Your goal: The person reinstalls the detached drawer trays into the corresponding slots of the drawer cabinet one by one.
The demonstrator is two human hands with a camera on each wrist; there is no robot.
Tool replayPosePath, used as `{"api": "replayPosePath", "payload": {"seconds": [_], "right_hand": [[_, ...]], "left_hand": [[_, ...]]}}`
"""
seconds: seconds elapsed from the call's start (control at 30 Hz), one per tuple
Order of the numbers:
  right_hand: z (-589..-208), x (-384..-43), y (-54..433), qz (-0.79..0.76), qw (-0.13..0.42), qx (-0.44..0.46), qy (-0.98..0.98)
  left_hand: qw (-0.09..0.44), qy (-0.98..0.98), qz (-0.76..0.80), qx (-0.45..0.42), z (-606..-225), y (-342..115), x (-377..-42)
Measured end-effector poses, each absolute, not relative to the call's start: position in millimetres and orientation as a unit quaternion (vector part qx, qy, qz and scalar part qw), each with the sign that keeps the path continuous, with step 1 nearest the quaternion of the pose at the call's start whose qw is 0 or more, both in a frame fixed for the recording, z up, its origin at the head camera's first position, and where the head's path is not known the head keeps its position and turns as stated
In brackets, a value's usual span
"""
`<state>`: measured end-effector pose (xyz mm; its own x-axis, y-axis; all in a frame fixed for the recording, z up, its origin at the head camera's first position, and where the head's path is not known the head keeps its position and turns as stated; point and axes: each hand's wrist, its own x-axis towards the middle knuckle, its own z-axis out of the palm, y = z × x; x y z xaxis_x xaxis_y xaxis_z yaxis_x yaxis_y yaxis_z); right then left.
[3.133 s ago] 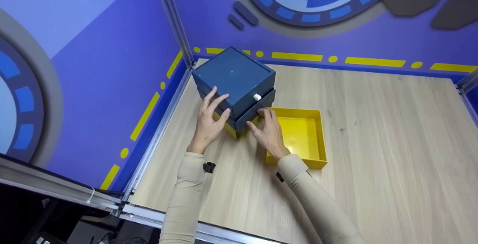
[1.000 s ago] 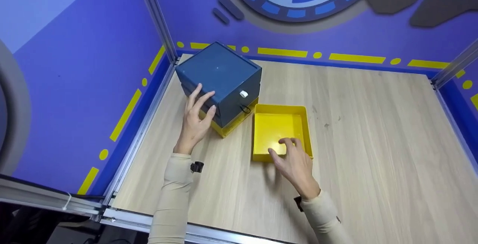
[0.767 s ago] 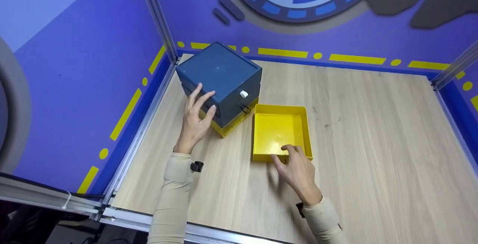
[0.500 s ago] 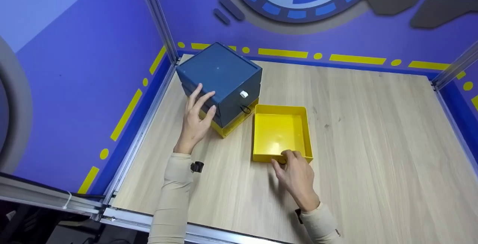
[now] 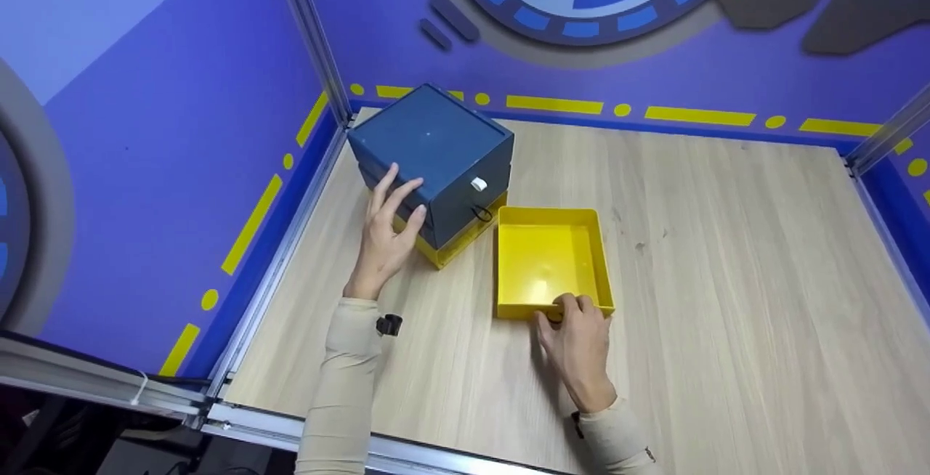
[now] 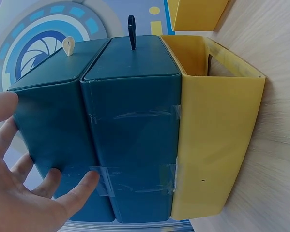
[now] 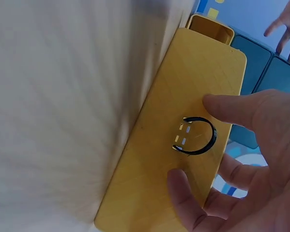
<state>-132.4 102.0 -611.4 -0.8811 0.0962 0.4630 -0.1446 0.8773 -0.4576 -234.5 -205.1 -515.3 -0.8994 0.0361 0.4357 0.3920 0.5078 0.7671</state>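
- Gripping the near wall of the yellow drawer with the right hand, some fingers over the rim, thumb on the face by a black loop.
- Resting the left hand, fingers spread, gripping nothing, against the upper blue box.
- Stacked top-down near the desk's back-left corner: that box, a lower blue box, a yellow shell.
- With the drawer on the desk, just right of the shell.

From head, looking forward and down across tabletop, farthest back. From left wrist, rolled sideways, close on stacked boxes; from right wrist, close on front of yellow tray, sharing both with other views.
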Motion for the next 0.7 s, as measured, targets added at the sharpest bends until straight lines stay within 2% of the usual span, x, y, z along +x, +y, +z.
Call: {"api": "replayPosePath", "payload": {"seconds": [0.7], "right_hand": [[-601.7, -134.6, 123.5, 0.288, 0.285, 0.038, -0.913]], "left_hand": [[0.188, -0.847, -0.482, -0.123, -516.8, -203.3, -234.7]]}}
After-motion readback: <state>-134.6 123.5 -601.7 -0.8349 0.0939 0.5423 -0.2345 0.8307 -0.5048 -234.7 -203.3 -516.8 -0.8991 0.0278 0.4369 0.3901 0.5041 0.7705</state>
